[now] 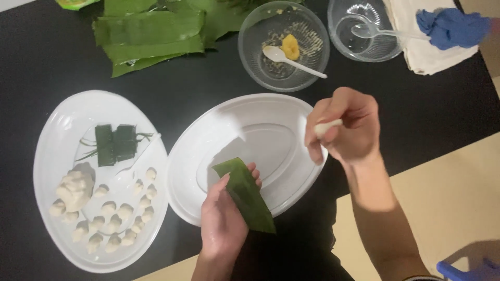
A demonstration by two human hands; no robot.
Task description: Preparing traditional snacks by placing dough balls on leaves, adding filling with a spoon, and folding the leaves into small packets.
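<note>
Dough, a small pale piece (pixel 328 126), is pinched between the fingers (pixel 315 136) of the right hand (pixel 346 127), which is held above the right rim of the empty white oval plate (pixel 229 122). A strip of green leaf (pixel 245 192) is laid across the palm of the left hand (pixel 224 218), the fingers curled lightly under it and grasping it at the plate's near edge. On the second white plate (pixel 57 140) to the left, a lump of dough (pixel 75 188), many small dough balls (pixel 112 226) and two folded leaf parcels (pixel 115 144) are set out. Further back on the black table (pixel 41 57), a stack of leaves (pixel 151 34), a clear bowl (pixel 252 57) with a yellow filling (pixel 290 47) and a white spoon (pixel 291 61), and a second clear bowl (pixel 341 41) are seen (a blue-gloved hand (pixel 453 27) of another person rests at the far corner). The dough piece could be dropped, judging by the light pinch; the leaf could slip or split if the palm is tilted or the fingers are closed too hard.
</note>
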